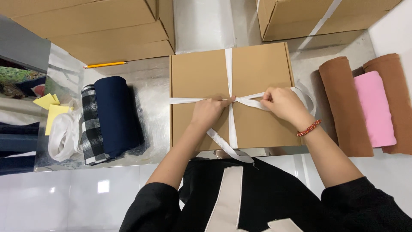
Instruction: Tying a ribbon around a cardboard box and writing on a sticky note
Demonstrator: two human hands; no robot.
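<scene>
Steel tabletop [150, 94]: flat cardboard box [257, 73], white ribbon [229, 64] crossed lengthwise and crosswise; left hand [209, 111] and right hand [283, 103] closed, pinching ribbon at centre.

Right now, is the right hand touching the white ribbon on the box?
Touching. The head view shows the right hand pinching the white ribbon beside the crossing on the cardboard box.

Packing station, likely a small clothing shop's or online seller's back room. Shiny metal-topped table [146, 86] carries folded fabric: a navy roll [116, 116] and plaid cloth [90, 124] on one side, brown rolls [343, 107] and a pink one [377, 109] on the other. Stacked cardboard cartons [103, 30], a flat mailer box [249, 73] bound in white ribbon [229, 64], yellow sticky notes [53, 112] and a pencil [105, 65] complete it.
</scene>
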